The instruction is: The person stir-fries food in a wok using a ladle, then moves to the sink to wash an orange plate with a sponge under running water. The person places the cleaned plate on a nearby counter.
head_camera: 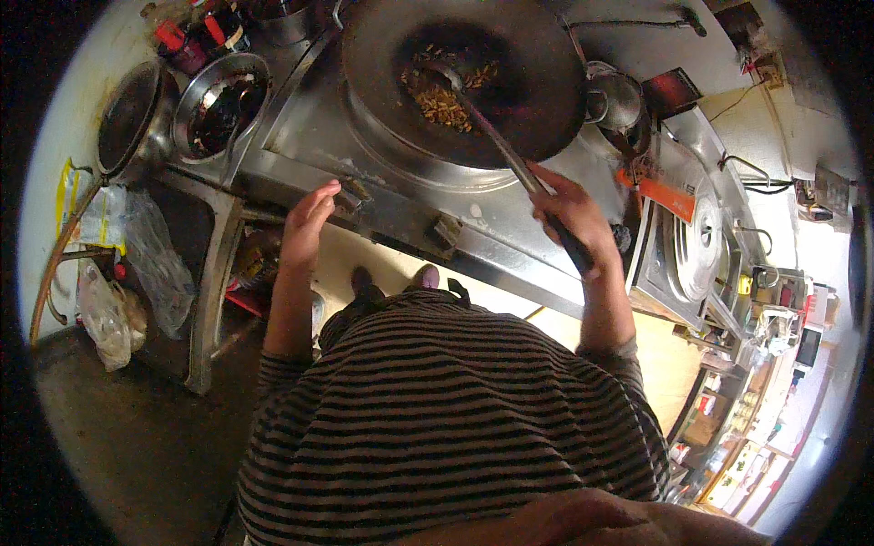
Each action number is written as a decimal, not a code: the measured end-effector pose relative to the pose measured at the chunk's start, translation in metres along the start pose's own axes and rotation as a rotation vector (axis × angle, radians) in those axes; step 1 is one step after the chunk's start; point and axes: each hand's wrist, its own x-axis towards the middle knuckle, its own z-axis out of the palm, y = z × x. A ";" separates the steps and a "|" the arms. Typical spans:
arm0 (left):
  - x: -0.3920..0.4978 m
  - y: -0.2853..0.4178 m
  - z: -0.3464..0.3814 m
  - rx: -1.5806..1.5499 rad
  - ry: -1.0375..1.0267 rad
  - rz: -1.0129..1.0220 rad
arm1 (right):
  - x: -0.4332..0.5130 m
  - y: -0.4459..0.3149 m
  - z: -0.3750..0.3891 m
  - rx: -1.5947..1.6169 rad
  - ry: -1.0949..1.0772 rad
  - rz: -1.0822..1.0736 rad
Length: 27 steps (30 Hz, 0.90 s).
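Observation:
My right hand grips the dark handle of a long metal ladle. The ladle's bowl rests among small brown food pieces inside a large dark wok. The wok sits tilted on a round metal ring on the steel stove. My left hand is raised near the stove's front edge, holding nothing, its fingers extended and partly hidden from one another. What the small pieces are exactly I cannot tell.
Left of the stove stand a steel bowl with dark contents, a deep pan and bottles with red caps. On the right are a metal pot and a round steel lid. Plastic bags hang at lower left.

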 end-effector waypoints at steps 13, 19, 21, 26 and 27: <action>0.010 -0.014 -0.004 -0.023 0.020 -0.086 | -0.054 0.012 -0.026 -0.247 -0.067 -0.025; 0.012 -0.008 -0.002 -0.018 0.013 -0.051 | 0.047 0.030 -0.008 -0.034 0.150 -0.154; 0.010 -0.008 -0.004 0.057 0.009 -0.041 | 0.062 0.032 -0.007 0.092 0.227 -0.139; 0.000 -0.013 -0.006 0.048 0.027 -0.069 | 0.075 0.029 0.007 0.324 0.167 -0.117; -0.001 -0.014 -0.006 0.059 0.021 -0.076 | 0.072 0.028 0.012 0.386 0.114 -0.085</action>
